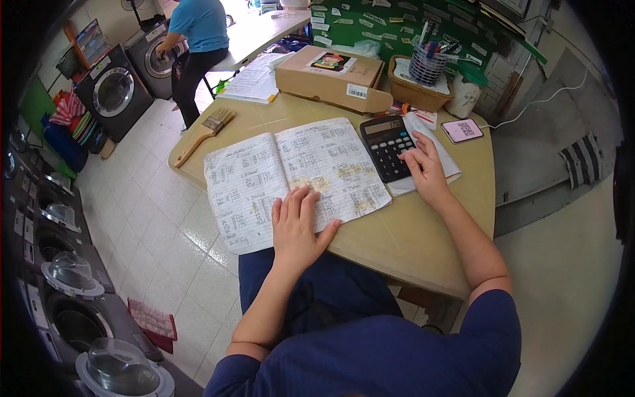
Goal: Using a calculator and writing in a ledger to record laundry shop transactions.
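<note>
An open ruled notebook (238, 173) filled with handwriting and several yellow highlighted patches lies at the table's near edge. My left hand (297, 226) rests flat on its lower middle, fingers slightly apart, covering some of the writing. To the right of the pages lies a black desk calculator (386, 149) with figures on its display. My right hand (424, 166) is over the calculator's right side, fingertips at the keys and partly hiding them; it grips nothing. Beneath the calculator is a second paper pad or notebook (444, 161), partly covered.
On the yellowish table (412, 238) are a wooden-handled paintbrush (206, 136), a cardboard box (322, 79), a pen basket (427, 67), a green-lidded jar (466, 92) and a cabled phone (461, 131). A person in blue (201, 30) is by front-loading washers (115, 92); more machines (74, 317) line the left.
</note>
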